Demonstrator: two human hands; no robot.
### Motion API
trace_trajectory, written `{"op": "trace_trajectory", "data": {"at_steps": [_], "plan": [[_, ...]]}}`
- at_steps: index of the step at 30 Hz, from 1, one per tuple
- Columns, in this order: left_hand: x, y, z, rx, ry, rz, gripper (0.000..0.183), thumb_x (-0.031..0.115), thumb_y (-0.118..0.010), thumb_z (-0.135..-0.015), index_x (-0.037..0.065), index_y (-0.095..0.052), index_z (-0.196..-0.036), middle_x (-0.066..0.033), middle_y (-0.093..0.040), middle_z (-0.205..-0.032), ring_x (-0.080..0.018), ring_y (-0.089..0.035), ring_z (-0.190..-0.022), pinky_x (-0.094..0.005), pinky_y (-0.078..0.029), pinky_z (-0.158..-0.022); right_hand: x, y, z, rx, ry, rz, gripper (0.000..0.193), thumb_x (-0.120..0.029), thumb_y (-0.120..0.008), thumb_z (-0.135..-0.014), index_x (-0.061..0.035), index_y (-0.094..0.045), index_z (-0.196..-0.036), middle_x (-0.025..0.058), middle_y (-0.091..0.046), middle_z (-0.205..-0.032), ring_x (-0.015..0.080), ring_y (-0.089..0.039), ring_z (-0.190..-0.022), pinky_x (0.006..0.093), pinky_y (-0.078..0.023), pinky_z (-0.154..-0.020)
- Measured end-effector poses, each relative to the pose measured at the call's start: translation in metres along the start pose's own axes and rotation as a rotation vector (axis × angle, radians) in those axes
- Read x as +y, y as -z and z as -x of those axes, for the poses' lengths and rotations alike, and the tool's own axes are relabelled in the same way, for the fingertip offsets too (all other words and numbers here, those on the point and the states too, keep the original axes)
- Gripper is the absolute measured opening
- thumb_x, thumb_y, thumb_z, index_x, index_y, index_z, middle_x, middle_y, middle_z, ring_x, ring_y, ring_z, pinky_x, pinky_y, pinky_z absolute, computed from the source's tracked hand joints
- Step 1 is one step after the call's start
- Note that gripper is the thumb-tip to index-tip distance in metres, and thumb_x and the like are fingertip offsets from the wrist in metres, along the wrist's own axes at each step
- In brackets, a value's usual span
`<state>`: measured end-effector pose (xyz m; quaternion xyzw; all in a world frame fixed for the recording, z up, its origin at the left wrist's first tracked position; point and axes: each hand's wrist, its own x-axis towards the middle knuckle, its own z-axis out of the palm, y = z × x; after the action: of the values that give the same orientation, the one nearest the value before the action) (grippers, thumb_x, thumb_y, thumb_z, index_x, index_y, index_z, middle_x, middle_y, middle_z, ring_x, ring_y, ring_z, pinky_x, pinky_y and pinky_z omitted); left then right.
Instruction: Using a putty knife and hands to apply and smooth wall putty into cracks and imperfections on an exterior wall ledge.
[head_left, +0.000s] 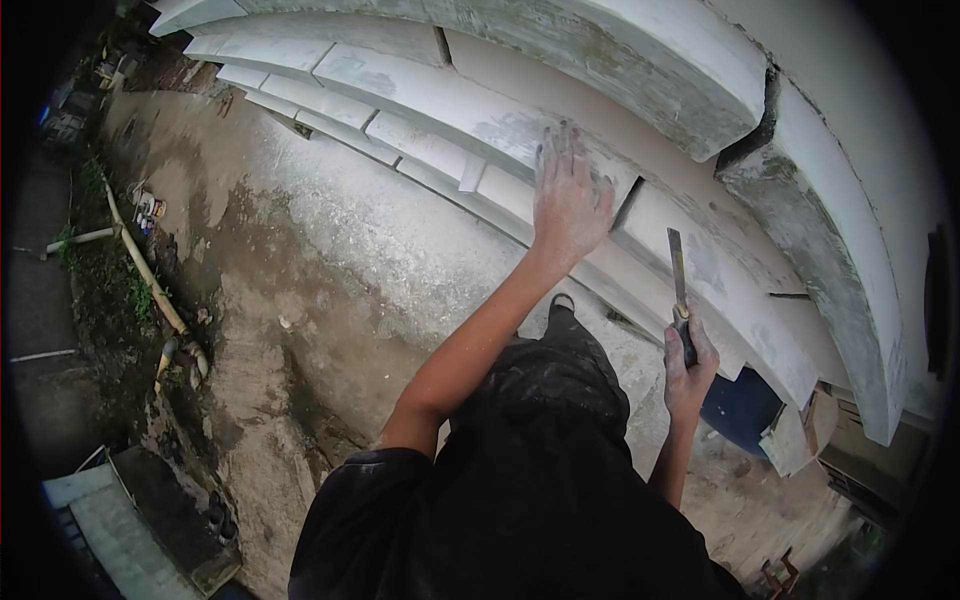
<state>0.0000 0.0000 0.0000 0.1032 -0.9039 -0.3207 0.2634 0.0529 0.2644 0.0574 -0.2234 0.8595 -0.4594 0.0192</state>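
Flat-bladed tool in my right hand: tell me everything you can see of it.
The slim tool with a flat metal-looking blade and black-and-yellow handle is held in your right hand, fingers wrapped around the grip. Its blade is long, straight, dull grey-brown and squared at the tip; yellow shows near where it meets the handle. It points away from your body, leaning slightly left, in front of a pale grey, long concrete-looking slab. Whether it touches that slab isn't clear.

no lettering can be read; any print on the small white container (151, 206) is too small.
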Motion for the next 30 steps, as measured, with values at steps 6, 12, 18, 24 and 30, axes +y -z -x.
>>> {"op": "trace_trajectory", "data": {"at_steps": [6,12,18,24,30], "plan": [[0.013,-0.009,0.004,0.041,0.029,-0.206,0.071,0.039,-0.053,-0.096,-0.012,-0.038,-0.144,-0.0317,-0.035,-0.152,-0.0508,-0.028,-0.143,-0.0535,-0.022,-0.120,-0.004,0.002,0.015,0.023,-0.123,-0.012,0.050,-0.009,-0.063,-0.095,-0.0010,-0.052,-0.143,-0.0031,-0.046,-0.077,0.0067,-0.038,-0.066,0.0226,-0.033,-0.059],[-0.016,0.036,-0.006,-0.276,-0.216,0.136,0.069,0.038,-0.050,-0.098,-0.015,-0.041,-0.141,-0.0357,-0.040,-0.146,-0.0518,-0.034,-0.139,-0.0514,-0.023,-0.119,-0.007,-0.004,0.019,0.077,-0.104,0.005,0.050,-0.006,-0.066,-0.092,0.0003,-0.055,-0.140,0.0015,-0.043,-0.073,0.0099,-0.039,-0.067,0.0243,-0.036,-0.063],[-0.056,0.031,-0.028,0.113,0.055,-0.378,0.068,0.037,-0.049,-0.097,-0.015,-0.041,-0.140,-0.0355,-0.039,-0.147,-0.0509,-0.034,-0.140,-0.0496,-0.023,-0.120,-0.022,-0.006,0.018,-0.024,-0.164,-0.007,0.050,-0.006,-0.066,-0.091,-0.0011,-0.055,-0.140,0.0018,-0.044,-0.073,0.0096,-0.040,-0.067,0.0249,-0.037,-0.061],[-0.012,0.022,-0.002,-0.230,-0.227,-0.071,0.065,0.032,-0.051,-0.094,-0.016,-0.044,-0.138,-0.0326,-0.044,-0.145,-0.0442,-0.039,-0.139,-0.0500,-0.025,-0.119,-0.023,-0.018,0.012,-0.006,-0.093,0.015,0.053,-0.010,-0.065,-0.093,-0.0033,-0.051,-0.144,-0.0033,-0.040,-0.071,0.0081,-0.036,-0.065,0.0228,-0.031,-0.060],[-0.028,0.037,-0.021,0.122,0.059,-0.261,0.056,0.024,-0.054,-0.093,-0.014,-0.050,-0.133,-0.0323,-0.047,-0.142,-0.0438,-0.039,-0.139,-0.0501,-0.026,-0.119,-0.034,-0.014,0.011,-0.032,-0.168,0.070,0.052,-0.009,-0.066,-0.092,-0.0032,-0.053,-0.142,0.0022,-0.045,-0.073,0.0112,-0.040,-0.067,0.0251,-0.039,-0.064]]}}
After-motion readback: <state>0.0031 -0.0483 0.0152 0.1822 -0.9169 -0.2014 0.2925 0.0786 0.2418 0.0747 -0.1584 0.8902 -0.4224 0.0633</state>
